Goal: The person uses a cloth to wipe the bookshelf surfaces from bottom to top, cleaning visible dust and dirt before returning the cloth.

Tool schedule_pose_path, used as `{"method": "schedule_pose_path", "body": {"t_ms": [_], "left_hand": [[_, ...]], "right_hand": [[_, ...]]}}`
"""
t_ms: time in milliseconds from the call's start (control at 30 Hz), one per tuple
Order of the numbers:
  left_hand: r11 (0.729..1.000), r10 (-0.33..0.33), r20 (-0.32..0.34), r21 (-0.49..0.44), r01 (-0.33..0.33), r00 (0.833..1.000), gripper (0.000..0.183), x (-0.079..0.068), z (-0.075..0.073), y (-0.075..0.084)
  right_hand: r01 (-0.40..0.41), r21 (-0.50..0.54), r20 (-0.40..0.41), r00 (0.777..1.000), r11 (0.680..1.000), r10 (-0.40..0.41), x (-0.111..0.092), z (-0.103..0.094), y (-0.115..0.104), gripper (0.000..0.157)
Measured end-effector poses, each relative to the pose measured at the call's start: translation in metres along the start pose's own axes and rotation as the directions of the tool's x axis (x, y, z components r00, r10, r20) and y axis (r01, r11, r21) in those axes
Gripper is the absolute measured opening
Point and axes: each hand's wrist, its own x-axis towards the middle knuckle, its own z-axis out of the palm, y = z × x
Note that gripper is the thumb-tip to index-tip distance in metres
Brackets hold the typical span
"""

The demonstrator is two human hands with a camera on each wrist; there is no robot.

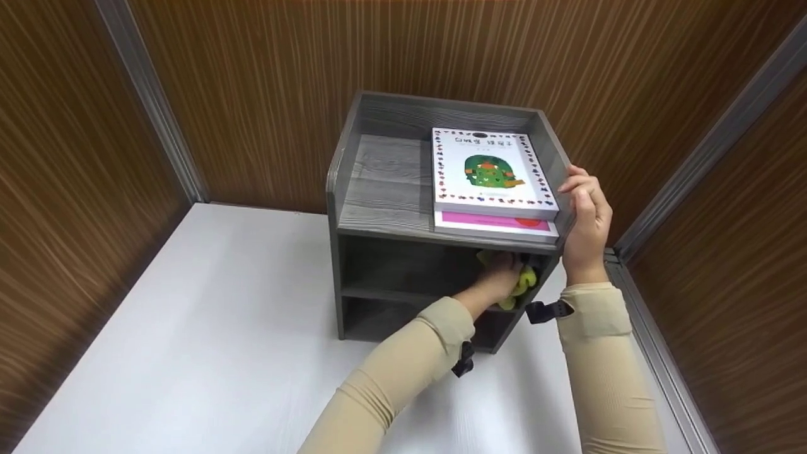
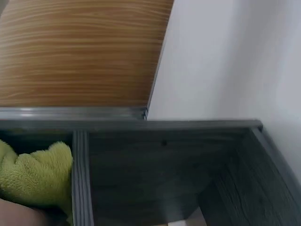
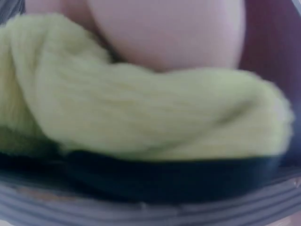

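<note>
My left hand (image 1: 501, 277) reaches into the right part of the middle compartment of a small grey wooden shelf unit (image 1: 384, 189). It holds a fluffy yellow-green cloth (image 1: 524, 280), and its fingertips are hidden inside. Bunched up, the same cloth (image 2: 40, 174) shows left of the divider in the left wrist view. Close up and blurred, the cloth (image 3: 160, 113) fills the right wrist view, with skin pressed over its top. My right hand (image 1: 586, 214) grips the top edge of the unit's right side panel, fingers bent over it.
Two books lie stacked on the unit's top, the upper book (image 1: 488, 170) white with a green picture. Below the middle compartment is a dark lower compartment (image 2: 155, 174). The unit stands on a white surface (image 1: 220, 315) between brown wood-grain walls (image 1: 265, 94).
</note>
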Motion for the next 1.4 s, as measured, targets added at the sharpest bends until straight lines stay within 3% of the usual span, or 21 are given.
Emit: {"method": "schedule_pose_path", "body": {"t_ms": [67,100,167,233,267,333,433,600,667,867,1067,1133,1300,1400], "left_hand": [[0.980,0.006,0.014,0.196,-0.009,1.000,0.034,0.001,0.000,-0.002],[0.947,0.023,0.010,0.320,-0.025,1.000,0.033,0.001,0.000,-0.002],[0.857,0.012,0.034,0.515,-0.027,0.999,0.029,-0.007,-0.008,0.008],[0.749,0.044,0.025,0.660,-0.049,0.999,0.030,-0.010,-0.009,0.013],[0.710,0.060,0.028,0.702,-0.062,0.998,0.032,-0.011,-0.010,0.014],[0.655,0.070,0.034,0.752,-0.072,0.997,0.034,-0.013,-0.010,0.016],[0.599,0.055,0.054,0.797,-0.076,0.997,0.039,-0.018,-0.011,0.019],[0.511,0.057,0.108,0.851,-0.122,0.993,0.066,-0.025,-0.013,0.021],[0.492,0.073,0.116,0.860,-0.138,0.990,0.068,-0.026,-0.014,0.021],[0.479,0.065,0.140,0.864,-0.154,0.988,0.063,-0.023,-0.016,0.021],[0.448,0.087,0.167,0.874,-0.189,0.982,0.055,-0.023,-0.018,0.018],[0.451,0.091,0.164,0.873,-0.187,0.982,0.057,-0.023,-0.018,0.017],[0.508,0.119,0.116,0.846,-0.161,0.986,0.059,-0.025,-0.017,0.015],[0.492,0.181,0.067,0.858,-0.149,0.981,0.054,-0.028,-0.015,0.015]], "right_hand": [[-0.010,-0.003,-0.009,1.000,1.000,0.010,0.000,-0.003,-0.001,0.022],[-0.023,-0.006,-0.017,1.000,1.000,0.023,0.000,-0.004,-0.002,0.022],[-0.028,-0.013,-0.022,0.999,1.000,0.027,0.001,-0.006,-0.004,0.023],[-0.011,-0.013,-0.025,1.000,1.000,0.011,0.003,-0.008,-0.005,0.023],[-0.008,-0.013,-0.027,1.000,1.000,0.008,0.003,-0.008,-0.005,0.023],[0.005,-0.014,-0.020,1.000,1.000,-0.005,0.004,-0.009,-0.006,0.024],[0.010,-0.026,0.000,1.000,1.000,-0.010,0.005,-0.009,-0.005,0.024],[-0.015,-0.062,0.022,1.000,0.998,0.017,0.005,-0.009,-0.005,0.025],[-0.011,-0.069,0.029,1.000,0.998,0.013,0.006,-0.009,-0.005,0.025],[0.018,-0.059,0.042,0.999,0.998,-0.015,0.010,-0.006,-0.006,0.024],[0.010,-0.039,0.031,0.999,0.999,-0.009,0.012,-0.004,-0.007,0.024],[0.016,-0.035,0.035,0.999,0.999,-0.015,0.012,-0.003,-0.006,0.024],[0.028,-0.026,0.046,0.999,0.999,-0.027,0.011,-0.004,-0.006,0.024],[0.012,-0.022,0.047,0.999,1.000,-0.011,0.010,-0.005,-0.006,0.024]]}}
